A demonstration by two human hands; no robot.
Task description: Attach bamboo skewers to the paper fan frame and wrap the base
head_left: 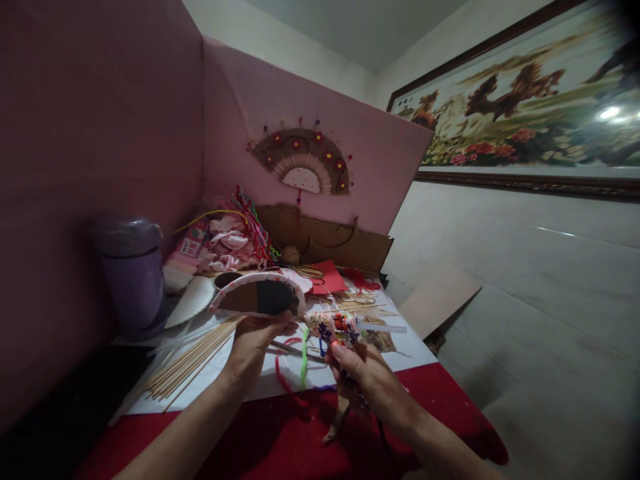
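Note:
My left hand (254, 343) grips the lower edge of a half-round fan piece (257, 295) with a pale trimmed rim and a brown and black face, holding it up over the table. My right hand (361, 373) is closed around a glue gun (336, 327) covered in colourful marks, its white stick end pointing right. The gun's tip sits close to the right end of the fan piece. Green and red pipe cleaners (303, 357) lie under both hands.
A bundle of bamboo skewers (193, 362) lies on white paper (250, 380) over a red cloth (280, 440). A purple lidded bin (131, 270) stands left. Pink boards wall the back, with a finished fan (304, 160) pinned up, cardboard (325, 240) and ribbons (235, 237) below.

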